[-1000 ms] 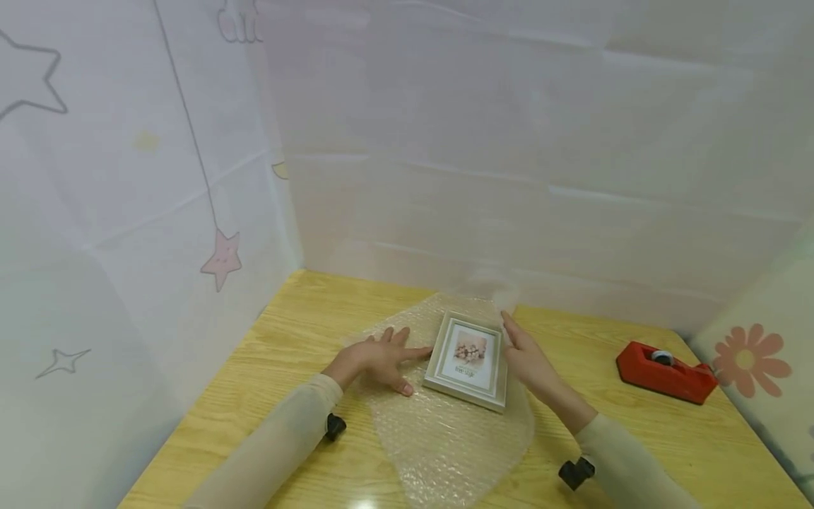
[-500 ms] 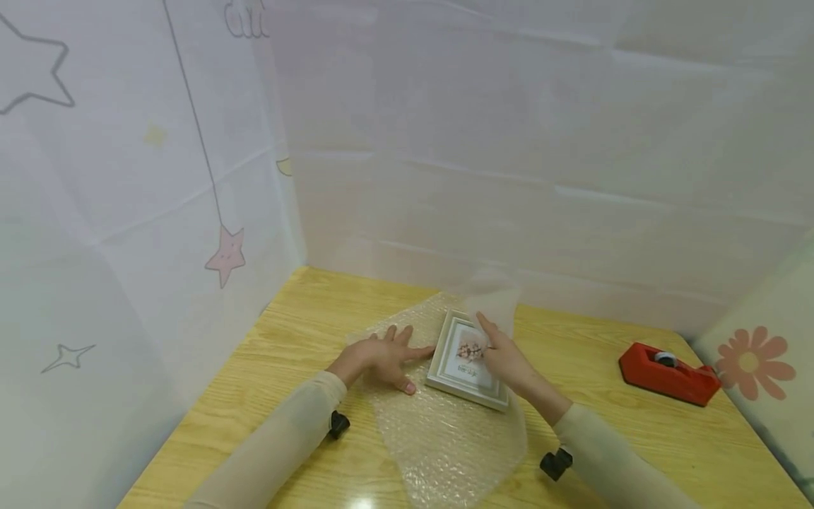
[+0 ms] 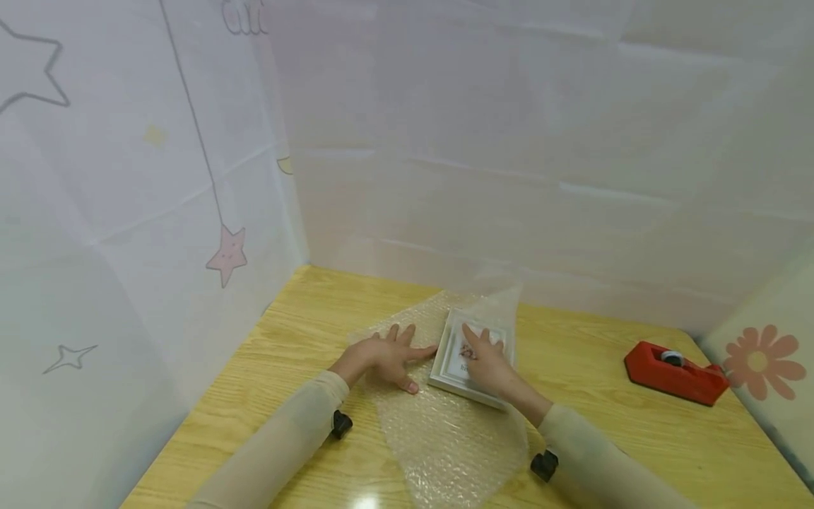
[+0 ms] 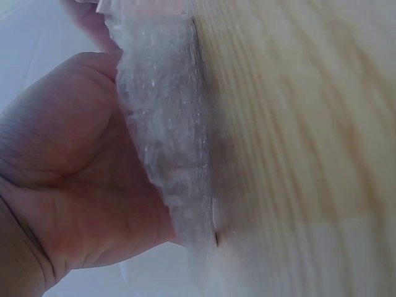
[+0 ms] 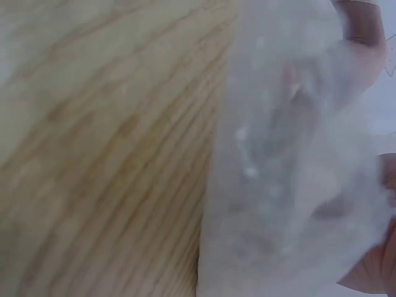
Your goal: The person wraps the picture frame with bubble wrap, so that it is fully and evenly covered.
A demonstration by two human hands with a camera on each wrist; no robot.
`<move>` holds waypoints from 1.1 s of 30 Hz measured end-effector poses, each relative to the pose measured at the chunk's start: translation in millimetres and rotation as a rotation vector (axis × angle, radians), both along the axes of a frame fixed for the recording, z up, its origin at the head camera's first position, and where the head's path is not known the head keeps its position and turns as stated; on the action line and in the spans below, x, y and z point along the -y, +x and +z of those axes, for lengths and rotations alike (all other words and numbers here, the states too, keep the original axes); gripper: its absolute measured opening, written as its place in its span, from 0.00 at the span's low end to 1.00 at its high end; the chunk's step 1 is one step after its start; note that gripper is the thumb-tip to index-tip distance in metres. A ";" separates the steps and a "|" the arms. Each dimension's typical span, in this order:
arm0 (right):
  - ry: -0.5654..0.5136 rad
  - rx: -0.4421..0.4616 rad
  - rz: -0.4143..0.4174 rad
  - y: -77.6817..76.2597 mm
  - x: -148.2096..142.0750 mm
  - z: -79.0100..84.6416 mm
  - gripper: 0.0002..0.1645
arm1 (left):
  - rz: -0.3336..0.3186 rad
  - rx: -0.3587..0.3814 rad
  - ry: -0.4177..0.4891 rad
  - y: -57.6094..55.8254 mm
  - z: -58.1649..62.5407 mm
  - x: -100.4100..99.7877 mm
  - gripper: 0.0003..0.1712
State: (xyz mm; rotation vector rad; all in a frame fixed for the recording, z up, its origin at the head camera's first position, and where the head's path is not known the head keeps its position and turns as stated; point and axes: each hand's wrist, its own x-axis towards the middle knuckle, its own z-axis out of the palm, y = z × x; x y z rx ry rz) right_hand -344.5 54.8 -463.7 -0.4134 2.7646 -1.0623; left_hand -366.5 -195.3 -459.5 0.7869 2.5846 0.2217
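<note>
A silver-toned picture frame [image 3: 450,353] with a flower print lies face up on a sheet of bubble wrap [image 3: 454,442]. Part of the wrap folds over the frame from its right side. My left hand [image 3: 389,358] rests on the wrap with fingers spread, one fingertip touching the frame's left edge. In the left wrist view, the palm [image 4: 80,167] shows behind the raised wrap edge. My right hand [image 3: 488,360] presses the folded wrap onto the frame's front, index finger extended and thumb hidden. In the right wrist view, clear wrap [image 5: 266,161] covers much of the blurred hand.
A red tape dispenser [image 3: 675,375] stands on the wooden table [image 3: 610,403] to the right. Pale patterned sheets [image 3: 432,177] rise behind the table and on both sides. A small black wrist device [image 3: 544,465] sits under the right sleeve.
My right hand has moved left from the frame's right edge onto its front, and the wrap's right side has come over with it. My left hand has stayed in place.
</note>
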 end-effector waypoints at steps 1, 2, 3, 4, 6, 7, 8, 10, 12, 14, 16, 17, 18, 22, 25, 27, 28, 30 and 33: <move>0.008 -0.008 -0.004 0.1 1.0 -0.6 0.45 | -0.002 0.002 0.001 -0.4 0.2 -0.3 0.53; 0.012 -0.020 -0.005 0.4 2.0 -1.0 0.46 | -0.005 0.004 0.005 -0.6 0.6 -0.4 0.53; 0.015 -0.032 0.000 0.3 3.1 -1.6 0.47 | -0.006 0.006 0.009 -1.0 0.8 -0.4 0.53; 0.022 -0.043 0.007 0.2 4.4 -2.3 0.47 | -0.005 0.008 0.014 -1.0 1.3 -0.4 0.53; 0.054 -0.073 0.025 -0.7 7.3 -3.9 0.48 | -0.005 0.012 0.024 -1.1 1.7 0.7 0.53; 0.065 -0.085 0.034 -1.3 8.7 -4.3 0.49 | -0.006 0.014 0.027 -1.2 1.7 1.5 0.54; 0.074 -0.096 0.042 -1.7 10.2 -4.4 0.49 | -0.004 0.014 0.033 -1.1 1.7 2.2 0.54; 0.112 -0.115 0.055 -3.0 13.2 -4.8 0.47 | 0.001 0.017 0.041 -1.0 1.9 3.8 0.54; 0.142 -0.127 0.068 -3.9 15.4 -4.8 0.44 | 0.007 0.019 0.049 -1.0 1.9 5.2 0.54; 0.168 -0.144 0.075 -4.3 17.1 -4.1 0.40 | 0.012 0.022 0.057 -0.5 2.3 6.0 0.54; 0.193 -0.156 0.084 -3.8 18.0 -3.3 0.37 | 0.012 0.025 0.060 -0.6 2.2 6.2 0.54; 0.202 -0.155 0.085 -3.6 18.4 -2.7 0.36 | 0.011 0.026 0.063 -0.7 2.1 6.1 0.54; 0.209 -0.153 0.084 -3.6 18.6 -1.8 0.35 | 0.009 0.028 0.065 -0.9 2.0 6.0 0.54; 0.223 -0.076 0.078 -6.7 17.0 4.4 0.33 | -0.002 0.027 0.070 -3.1 1.7 5.3 0.54; 0.281 -0.049 0.144 -11.9 12.4 11.4 0.33 | -0.005 0.021 0.071 -5.0 1.4 4.6 0.54; 0.282 -0.055 0.184 -14.4 7.3 14.5 0.31 | -0.005 0.016 0.068 -5.4 0.8 3.9 0.54; 0.284 -0.063 0.209 -15.3 3.7 15.0 0.29 | -0.006 0.016 0.067 -5.3 0.3 3.3 0.54; 0.289 -0.095 0.250 -17.0 -4.6 12.6 0.28 | -0.005 0.020 0.065 -4.7 -0.8 1.8 0.53; 0.291 -0.132 0.281 -17.7 -17.3 9.2 0.28 | -0.002 0.021 0.060 -2.3 1.3 1.7 0.53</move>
